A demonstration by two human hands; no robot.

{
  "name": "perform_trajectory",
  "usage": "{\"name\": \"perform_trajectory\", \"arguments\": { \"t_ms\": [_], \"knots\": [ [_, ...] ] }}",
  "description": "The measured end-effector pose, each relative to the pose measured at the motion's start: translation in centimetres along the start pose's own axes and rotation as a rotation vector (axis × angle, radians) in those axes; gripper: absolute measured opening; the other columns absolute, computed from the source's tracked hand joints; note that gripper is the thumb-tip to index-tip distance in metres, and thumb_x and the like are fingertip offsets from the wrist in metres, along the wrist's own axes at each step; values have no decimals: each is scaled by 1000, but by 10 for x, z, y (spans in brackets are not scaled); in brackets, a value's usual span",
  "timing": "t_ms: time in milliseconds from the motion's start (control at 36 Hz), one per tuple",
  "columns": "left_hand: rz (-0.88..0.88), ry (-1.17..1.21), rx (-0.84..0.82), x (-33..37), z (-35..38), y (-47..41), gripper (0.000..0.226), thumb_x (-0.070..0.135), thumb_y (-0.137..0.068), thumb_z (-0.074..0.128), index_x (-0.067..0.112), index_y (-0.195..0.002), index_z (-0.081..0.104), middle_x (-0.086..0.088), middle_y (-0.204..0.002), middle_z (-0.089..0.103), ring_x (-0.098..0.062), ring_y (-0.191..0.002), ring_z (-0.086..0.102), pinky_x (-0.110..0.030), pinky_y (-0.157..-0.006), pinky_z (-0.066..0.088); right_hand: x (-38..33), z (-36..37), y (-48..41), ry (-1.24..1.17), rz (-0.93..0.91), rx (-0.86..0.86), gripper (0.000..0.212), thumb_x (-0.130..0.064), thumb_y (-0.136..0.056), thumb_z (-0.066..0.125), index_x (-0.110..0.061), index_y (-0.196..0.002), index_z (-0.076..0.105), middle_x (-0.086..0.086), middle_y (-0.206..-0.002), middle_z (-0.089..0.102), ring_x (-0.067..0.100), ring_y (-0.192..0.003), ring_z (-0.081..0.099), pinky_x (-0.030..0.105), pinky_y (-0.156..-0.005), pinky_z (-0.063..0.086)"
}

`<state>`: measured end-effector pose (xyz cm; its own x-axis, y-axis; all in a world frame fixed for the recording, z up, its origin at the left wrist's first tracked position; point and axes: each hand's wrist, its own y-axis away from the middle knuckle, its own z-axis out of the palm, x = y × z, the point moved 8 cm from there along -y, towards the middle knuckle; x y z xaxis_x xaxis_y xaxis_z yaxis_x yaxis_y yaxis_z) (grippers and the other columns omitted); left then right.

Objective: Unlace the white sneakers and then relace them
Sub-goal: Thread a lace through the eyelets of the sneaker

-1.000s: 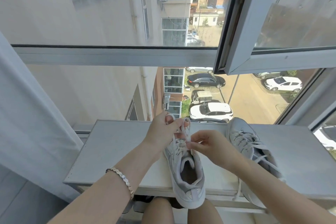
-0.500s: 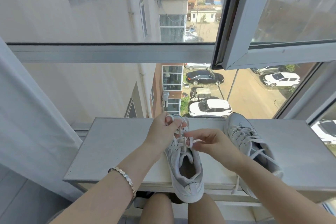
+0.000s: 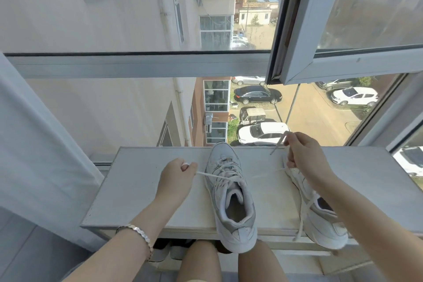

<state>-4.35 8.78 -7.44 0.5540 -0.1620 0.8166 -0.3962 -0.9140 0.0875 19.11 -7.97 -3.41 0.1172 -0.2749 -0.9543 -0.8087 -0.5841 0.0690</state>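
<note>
Left hand (image 3: 177, 177) and right hand (image 3: 305, 155) are each gripping one lace end (image 3: 209, 175), held apart either side of sneaker (image 3: 231, 192) on counter (image 3: 137, 190)

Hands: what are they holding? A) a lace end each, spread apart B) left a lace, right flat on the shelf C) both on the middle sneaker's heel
A: left hand and right hand each pinch an end of lace, out to either side of the middle sneaker.

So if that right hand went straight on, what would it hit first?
Probably the clear window glass behind the pale ledge; the right hand, pinching a white shoelace, points away over it. Depth is unclear.
</note>
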Motion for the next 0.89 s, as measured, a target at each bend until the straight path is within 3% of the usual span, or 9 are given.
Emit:
{"name": "perform_trajectory", "arguments": {
  "t_ms": [111,139,194,250,361,556,667,750,889],
  "knots": [
    [94,-236,-84,2,14,1,11,23,-94,51,17,-87,46,2,-91,53,-22,-89,52,-33,-75,38,8,25,0,610,-50,-165,18,-19,-96,42,-11,-85,54,9,-76,51,29,-87,59,32,-68,44],
    [142,-273,-79,8,15,2,12,26,-94,52,18,-103,50,3,-107,55,-20,-104,53,-34,-86,40,9,32,4,713,-70,-186,13,-21,-96,43,-11,-96,51,12,-92,53,31,-104,55,31,-74,41],
    [269,-258,-112,24,19,8,31,28,-95,52,21,-125,50,5,-128,51,-16,-122,45,-35,-102,34,7,44,16,866,-170,-204,36,-29,-97,44,-8,-126,44,17,-129,43,30,-128,35,35,-96,33],
    [418,-215,-200,42,25,18,31,27,-95,53,22,-125,55,6,-129,52,-12,-124,40,-28,-105,29,-5,55,34,856,-354,-234,41,-40,-95,44,-16,-129,48,9,-141,35,24,-134,26,35,-106,25],
    [637,-300,-312,57,36,38,14,30,-90,59,22,-101,65,13,-109,58,-6,-107,45,-34,-99,34,-5,76,66,900,-579,-427,39,-56,-88,46,-23,-108,52,-8,-130,41,10,-124,32,19,-96,19],
    [507,-263,-421,54,42,37,9,30,-90,60,24,-88,53,9,-94,56,-10,-94,53,-25,-86,41,-7,75,75,993,-697,-340,28,-40,-96,42,-19,-112,53,-8,-112,53,11,-100,50,15,-71,19],
    [411,-230,-486,46,43,34,12,28,-90,60,27,-81,51,8,-88,57,-9,-87,54,-10,-70,36,-11,70,77,949,-764,-272,24,-34,-85,50,-19,-70,60,-9,-70,57,8,-54,54,13,-56,26],
    [321,-213,-546,38,45,31,14,28,-91,58,28,-79,51,9,-85,54,-6,-80,49,-10,-66,35,-3,69,72,790,-676,-355,20,-28,-93,52,-16,-79,59,-7,-84,57,11,-68,55,20,-62,39],
    [288,-405,-634,38,53,32,18,33,-96,47,17,-92,53,5,-84,50,-9,-70,43,-23,-64,36,2,71,55,279,-266,-430,20,-27,-94,50,-13,-84,61,-2,-96,63,7,-90,57,22,-84,43]
  ]
}}
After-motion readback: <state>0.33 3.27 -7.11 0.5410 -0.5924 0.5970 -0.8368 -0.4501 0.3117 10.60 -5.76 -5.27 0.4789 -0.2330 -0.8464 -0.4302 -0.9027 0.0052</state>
